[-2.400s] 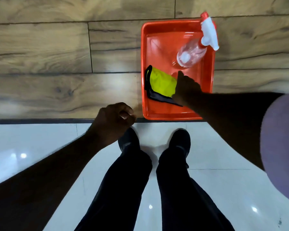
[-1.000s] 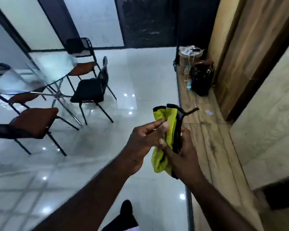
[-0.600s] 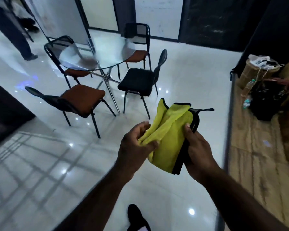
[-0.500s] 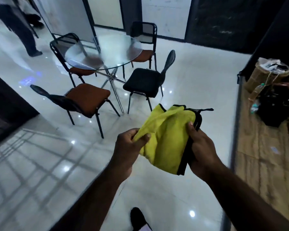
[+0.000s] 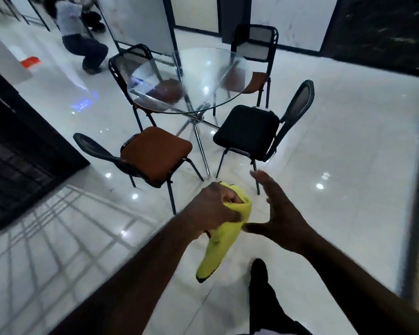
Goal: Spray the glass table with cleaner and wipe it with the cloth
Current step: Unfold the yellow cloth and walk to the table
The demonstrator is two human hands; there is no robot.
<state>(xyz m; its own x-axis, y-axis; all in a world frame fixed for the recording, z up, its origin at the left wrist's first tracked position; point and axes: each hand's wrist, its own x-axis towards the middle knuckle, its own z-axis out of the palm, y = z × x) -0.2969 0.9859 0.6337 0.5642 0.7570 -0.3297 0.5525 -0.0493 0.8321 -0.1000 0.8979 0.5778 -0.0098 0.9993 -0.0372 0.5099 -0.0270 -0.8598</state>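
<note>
Right hand [image 5: 279, 215] has just let go, fingers spread, and the yellow cloth [image 5: 218, 245] now dangles bunched in the clenched left hand [image 5: 212, 210] alone. The glass table [image 5: 188, 79] sits well off at twelve o'clock, ringed by chairs. No spray bottle in sight, so that freed hand probably needs one.

Glass table [image 5: 191, 78] ringed by four chairs (two nearest flank a gap), open floor [image 5: 336, 141] at right
</note>
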